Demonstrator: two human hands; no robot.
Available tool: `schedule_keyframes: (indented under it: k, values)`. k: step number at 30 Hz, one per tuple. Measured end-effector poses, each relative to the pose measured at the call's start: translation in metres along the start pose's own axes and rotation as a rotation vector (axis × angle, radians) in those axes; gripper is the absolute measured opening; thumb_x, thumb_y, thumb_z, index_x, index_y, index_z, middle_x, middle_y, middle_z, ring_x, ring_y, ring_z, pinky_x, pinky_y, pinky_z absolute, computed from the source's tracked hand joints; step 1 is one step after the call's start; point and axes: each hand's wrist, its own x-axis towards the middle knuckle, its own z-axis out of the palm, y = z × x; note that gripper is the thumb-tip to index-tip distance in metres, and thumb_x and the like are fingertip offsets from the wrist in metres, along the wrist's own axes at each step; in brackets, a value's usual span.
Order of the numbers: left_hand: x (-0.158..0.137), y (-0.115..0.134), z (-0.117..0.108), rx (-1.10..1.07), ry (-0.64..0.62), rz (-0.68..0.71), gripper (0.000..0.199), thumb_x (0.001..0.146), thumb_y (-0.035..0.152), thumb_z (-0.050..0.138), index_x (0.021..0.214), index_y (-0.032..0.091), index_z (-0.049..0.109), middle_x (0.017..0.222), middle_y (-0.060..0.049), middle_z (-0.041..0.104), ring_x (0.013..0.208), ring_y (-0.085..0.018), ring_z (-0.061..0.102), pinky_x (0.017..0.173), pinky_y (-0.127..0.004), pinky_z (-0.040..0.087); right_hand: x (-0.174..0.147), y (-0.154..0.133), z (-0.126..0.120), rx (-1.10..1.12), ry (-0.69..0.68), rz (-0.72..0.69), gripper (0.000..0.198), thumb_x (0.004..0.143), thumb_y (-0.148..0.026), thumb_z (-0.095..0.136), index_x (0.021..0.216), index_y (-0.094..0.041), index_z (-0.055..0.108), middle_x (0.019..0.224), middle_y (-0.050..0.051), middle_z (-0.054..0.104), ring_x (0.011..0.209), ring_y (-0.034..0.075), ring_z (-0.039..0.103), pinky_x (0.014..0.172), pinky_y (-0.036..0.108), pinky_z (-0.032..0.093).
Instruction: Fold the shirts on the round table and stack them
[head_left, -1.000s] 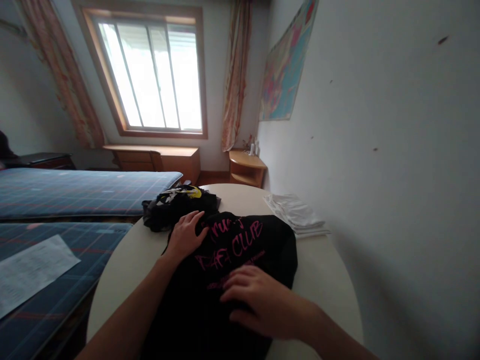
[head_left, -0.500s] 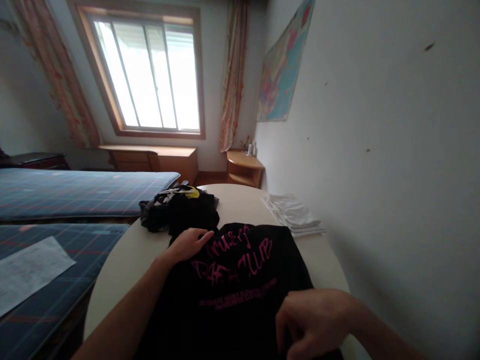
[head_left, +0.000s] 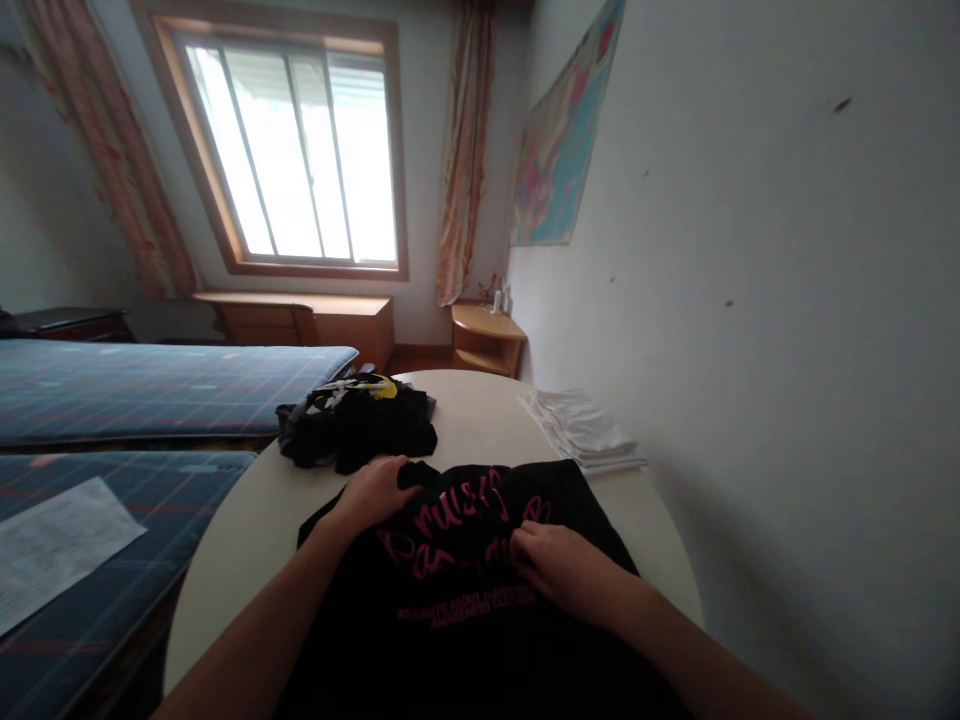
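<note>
Head view has the shirt (head_left: pixel 472 650) at the table's (head_left: pixel 480 420) near edge, pink letters (head_left: pixel 450 508) up, from where I'm standing. The left hand (head_left: pixel 375 490) rests at the shirt's far edge, fingers close together, while the right hand (head_left: pixel 559 565) bends its fingers onto the letters; whether either pinches cloth I can't tell. Dark clothes (head_left: pixel 382 422) lie by the table's far left edge, white cloth (head_left: pixel 581 430) by the far right.

A person's left hand (head_left: pixel 373 492) and right hand (head_left: pixel 553 566) appear bare, as do the left forearm (head_left: pixel 279 602) and right forearm (head_left: pixel 694 645), uncovered down to the view's lower edge; finer detail is lost in dim light.
</note>
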Motion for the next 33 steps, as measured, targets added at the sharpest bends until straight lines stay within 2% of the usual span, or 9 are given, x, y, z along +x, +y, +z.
schedule_keyframes:
  k: [4,7,11,13,16,20,23,28,33]
  values:
    - [0.004,0.002,-0.008,-0.163,0.284,-0.088,0.024,0.085,0.045,0.058,0.095,0.023,0.063,0.094,-0.005,0.07,0.087,-0.025,0.067,0.072,-0.031,0.048,-0.006,-0.009,-0.004,-0.028,-0.071,-0.036,0.017,0.083,-0.012,0.054,0.084,-0.017,0.07,0.085,0.006,0.073,0.077,0.018,0.068,0.065,0.024,0.043]
    - [0.006,-0.001,-0.016,-0.22,0.565,-0.097,0.026,0.087,0.044,0.052,0.099,0.021,0.06,0.102,-0.008,0.068,0.094,-0.025,0.065,0.079,-0.033,0.048,-0.015,-0.023,-0.012,0.063,-0.302,-0.122,0.007,0.074,-0.019,0.066,0.074,-0.02,0.073,0.07,-0.001,0.071,0.062,0.014,0.063,0.051,0.021,0.036]
    - [0.002,-0.002,-0.026,-0.148,0.348,-0.177,0.05,0.097,0.052,0.03,0.08,0.023,0.067,0.086,-0.008,0.071,0.084,-0.027,0.068,0.074,-0.035,0.048,-0.02,-0.038,-0.027,0.293,-0.611,-0.225,0.014,0.076,-0.027,0.069,0.087,-0.022,0.077,0.066,-0.005,0.069,0.058,0.011,0.062,0.048,0.017,0.037]
    - [-0.001,0.0,-0.028,-0.021,0.233,-0.266,0.061,0.096,0.059,0.03,0.067,0.023,0.069,0.075,-0.01,0.071,0.078,-0.029,0.068,0.071,-0.037,0.047,-0.016,-0.04,-0.037,0.397,-0.51,-0.245,0.019,0.083,-0.03,0.065,0.096,-0.021,0.076,0.07,-0.004,0.071,0.061,0.01,0.063,0.053,0.016,0.041]
    - [-0.004,0.005,-0.025,0.188,0.24,-0.183,0.048,0.088,0.058,0.052,0.061,0.023,0.07,0.071,-0.011,0.071,0.086,-0.033,0.067,0.08,-0.043,0.046,-0.001,-0.03,-0.048,0.396,-0.043,-0.176,0.022,0.09,-0.029,0.056,0.104,-0.022,0.072,0.086,0.001,0.073,0.073,0.013,0.065,0.066,0.021,0.047]
    - [-0.005,0.004,-0.015,0.156,0.25,0.146,0.027,0.08,0.04,0.068,0.103,0.028,0.073,0.107,-0.007,0.074,0.109,-0.032,0.061,0.094,-0.045,0.043,0.025,0.005,-0.039,0.169,0.402,0.037,0.029,0.092,-0.03,0.053,0.116,-0.019,0.066,0.117,0.011,0.069,0.109,0.023,0.063,0.097,0.036,0.046]
    - [-0.005,-0.002,-0.01,0.073,0.087,0.198,0.054,0.08,0.039,0.068,0.132,0.03,0.06,0.129,-0.007,0.066,0.111,-0.031,0.064,0.095,-0.044,0.045,0.035,0.034,-0.022,0.037,0.384,0.285,0.05,0.09,-0.043,0.056,0.13,-0.014,0.059,0.133,0.019,0.061,0.123,0.03,0.057,0.102,0.043,0.044]
    - [-0.007,-0.013,-0.012,0.035,-0.125,0.151,0.041,0.081,0.044,0.064,0.118,0.029,0.07,0.122,-0.007,0.071,0.113,-0.032,0.065,0.095,-0.04,0.046,0.032,0.06,-0.015,0.148,0.107,0.329,0.05,0.081,-0.045,0.066,0.12,-0.015,0.065,0.117,0.016,0.07,0.107,0.03,0.066,0.091,0.038,0.05]
    - [-0.004,-0.013,-0.017,0.021,-0.105,0.109,0.019,0.079,0.032,0.062,0.093,0.029,0.074,0.097,-0.003,0.075,0.093,-0.027,0.069,0.081,-0.033,0.049,0.033,0.072,-0.035,0.268,0.357,0.227,0.024,0.082,-0.031,0.059,0.101,-0.018,0.068,0.102,0.009,0.073,0.096,0.025,0.067,0.087,0.036,0.05]
